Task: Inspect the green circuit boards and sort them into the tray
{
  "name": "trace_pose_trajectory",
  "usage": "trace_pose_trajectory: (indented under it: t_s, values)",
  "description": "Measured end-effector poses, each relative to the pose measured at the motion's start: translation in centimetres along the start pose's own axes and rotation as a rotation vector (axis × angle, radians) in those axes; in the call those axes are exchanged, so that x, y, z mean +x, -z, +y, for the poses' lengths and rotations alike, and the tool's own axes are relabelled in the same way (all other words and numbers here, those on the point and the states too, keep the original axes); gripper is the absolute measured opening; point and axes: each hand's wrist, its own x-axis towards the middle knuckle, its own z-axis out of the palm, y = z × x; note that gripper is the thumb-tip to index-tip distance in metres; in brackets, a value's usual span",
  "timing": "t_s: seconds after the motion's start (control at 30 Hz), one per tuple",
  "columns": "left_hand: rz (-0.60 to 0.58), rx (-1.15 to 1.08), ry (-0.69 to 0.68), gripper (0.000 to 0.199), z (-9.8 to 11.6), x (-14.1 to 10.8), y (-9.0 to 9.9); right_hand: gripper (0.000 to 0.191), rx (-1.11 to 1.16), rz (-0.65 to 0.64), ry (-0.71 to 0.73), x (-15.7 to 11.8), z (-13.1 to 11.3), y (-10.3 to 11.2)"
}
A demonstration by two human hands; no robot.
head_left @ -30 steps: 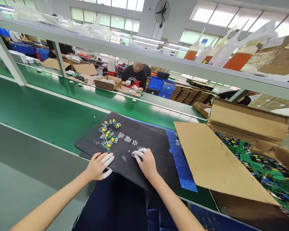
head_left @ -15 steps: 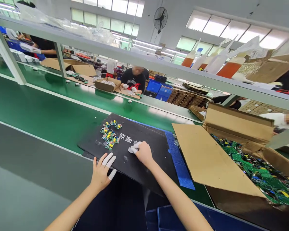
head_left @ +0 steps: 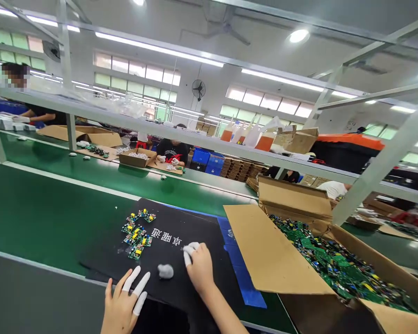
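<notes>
Presently, from the head camera: the person's left hand [head_left: 121,304] is spread and relaxed by the near edge of a black mat [head_left: 198,227], grasping nothing; three of its digits wear white finger cots [head_left: 141,284]. The right hand [head_left: 199,269] is partly curled, palm down over the mat, its cotted fingertips drawn together near the white lettering [head_left: 165,237]. A small grey bit shows at those tips; I can't make out whether they pinch it.

Between the two hands is a pale grey lump [head_left: 165,271], blurred, material not identifiable. Beyond the left hand, on the mat's left half, lie the loose circuit boards [head_left: 136,235], clustered in a bent row, yellow and blue components uppermost. Neither hand touches them. The lettering, just right of the cluster, appears upside down.

The mat lies on a green surface [head_left: 55,208]. A blue strip [head_left: 242,278] runs along the mat's right side. Right of that: a cardboard box [head_left: 275,250], flaps out, heaped with more circuit boards [head_left: 348,264]. Overhead shelf [head_left: 195,138] carries bottles of amber liquid [head_left: 264,143]. Across from the wearer, a co-worker [head_left: 172,149] in a dark shirt sits beside a carton of white pieces [head_left: 137,157].
</notes>
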Motion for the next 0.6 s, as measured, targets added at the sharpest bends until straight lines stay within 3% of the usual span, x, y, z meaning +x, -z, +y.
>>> trace_pose_trajectory:
  t_s: [0.13,0.27,0.33,0.43,0.6]
  values:
    - [-0.067,-0.004,0.036,0.038,2.2,2.0,0.7,0.04,0.049,-0.013,-0.051,-1.9,-1.1,-1.5]
    - [-0.318,-0.101,0.212,0.033,5.1,5.9,1.7,0.037,0.138,-0.055,-0.071,-3.8,-3.8,-2.8]
    - [-0.381,-0.127,0.292,0.033,6.1,7.1,1.9,0.035,0.177,-0.081,-0.059,-4.6,-4.5,-3.2]
    - [-0.345,-0.178,0.31,0.039,6.3,6.8,1.5,0.036,0.255,-0.11,-0.085,-5.5,-4.1,-3.5]
    - [-0.188,-0.259,0.223,0.047,4.9,3.1,0.6,0.04,0.338,-0.181,-0.126,-5.0,-2.8,-3.3]
